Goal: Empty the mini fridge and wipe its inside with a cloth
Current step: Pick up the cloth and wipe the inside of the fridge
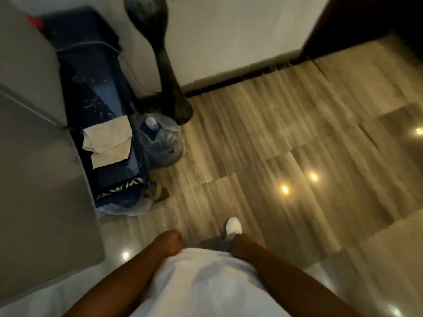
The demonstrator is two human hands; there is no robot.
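Fridge, grey, flat-sided metal (34,156), along the left edge, door side not visible; just right of it a dark blue stack of bags and fabric (91,88), with a folded beige cloth (107,140) lying on top; beside that a crumpled translucent plastic bag (160,143) on the floor, against the base of a dark slender stand (169,76); near, left hand (170,244) curled into a loose fist, empty, at the hem of a white shirt (201,282); right hand (245,247) likewise closed, holding nothing visible; white shoe (234,226) just beyond; streaked beige glossy tile floor (297,133) stretching right.
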